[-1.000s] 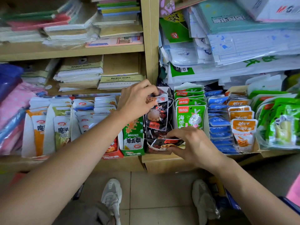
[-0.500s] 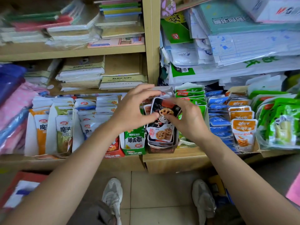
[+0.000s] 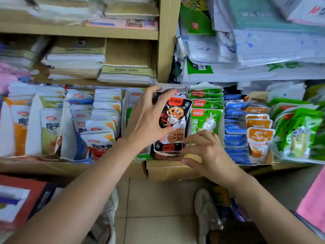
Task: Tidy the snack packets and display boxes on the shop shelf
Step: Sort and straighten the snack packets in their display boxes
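Wooden shop shelf (image 3: 105, 166) carries rows of display boxes (image 3: 124, 110), and the black lotus-root packet (image 3: 174, 117) stands upright at the front of its box. The left hand (image 3: 147, 124) is spread wide with straightish fingers against that packet, while the right hand (image 3: 209, 155) curls at the box's front lip; whether it pinches anything I cannot tell. Propped this loosely, the packet could tip forward onto the floor (image 3: 158, 199), or a shove could crumple the green seaweed packets (image 3: 205, 118) beside it.
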Demonstrator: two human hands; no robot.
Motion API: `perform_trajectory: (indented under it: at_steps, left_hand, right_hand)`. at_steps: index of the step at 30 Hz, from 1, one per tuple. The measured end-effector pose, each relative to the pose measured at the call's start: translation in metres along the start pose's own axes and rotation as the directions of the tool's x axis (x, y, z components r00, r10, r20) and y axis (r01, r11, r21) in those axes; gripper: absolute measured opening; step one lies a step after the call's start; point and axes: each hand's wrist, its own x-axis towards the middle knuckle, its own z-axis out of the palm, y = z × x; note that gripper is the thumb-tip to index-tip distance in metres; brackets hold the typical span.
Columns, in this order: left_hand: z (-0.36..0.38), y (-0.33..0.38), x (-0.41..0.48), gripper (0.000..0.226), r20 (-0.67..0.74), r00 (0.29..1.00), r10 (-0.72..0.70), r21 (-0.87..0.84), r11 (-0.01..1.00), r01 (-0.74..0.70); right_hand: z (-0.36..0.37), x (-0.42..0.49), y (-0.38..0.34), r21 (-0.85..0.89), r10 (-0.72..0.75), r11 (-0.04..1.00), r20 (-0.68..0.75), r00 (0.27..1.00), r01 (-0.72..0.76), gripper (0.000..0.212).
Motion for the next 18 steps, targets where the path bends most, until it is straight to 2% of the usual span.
perform_trajectory:
  at_steps: [3, 6, 10, 13, 18]
  left_hand:
    - [0.0, -0.001, -0.001, 0.116, 0.009, 0.99, 0.138, 0.137, 0.981, -0.138]
    - [0.001, 0.001, -0.002, 0.099, 0.027, 0.939, 0.342, 0.176, 0.924, -0.341]
    - [0.004, 0.007, -0.014, 0.086, 0.074, 0.945, 0.318, 0.141, 0.935, -0.326]
    - [0.003, 0.006, -0.021, 0.076, 0.075, 0.946, 0.317, 0.1, 0.941, -0.323]
    - [0.0, 0.001, -0.024, 0.098, 0.134, 0.951, 0.278, 0.149, 0.943, -0.297]
  right_hand:
    - [0.001, -0.009, 0.001, 0.002, -0.02, 1.0, 0.052, 0.998, 0.02, 0.017]
    - [-0.003, -0.011, 0.003, 0.054, -0.053, 0.997, 0.048, 0.997, 0.05, 0.013]
    - [-0.007, -0.013, 0.002, 0.025, -0.055, 0.998, 0.047, 0.997, 0.054, 0.009]
    - [-0.009, -0.016, 0.002, 0.036, -0.044, 0.998, 0.063, 0.997, 0.042, 0.014]
    - [-0.006, -0.021, -0.002, 0.042, -0.022, 0.999, 0.055, 0.998, 0.019, 0.021]
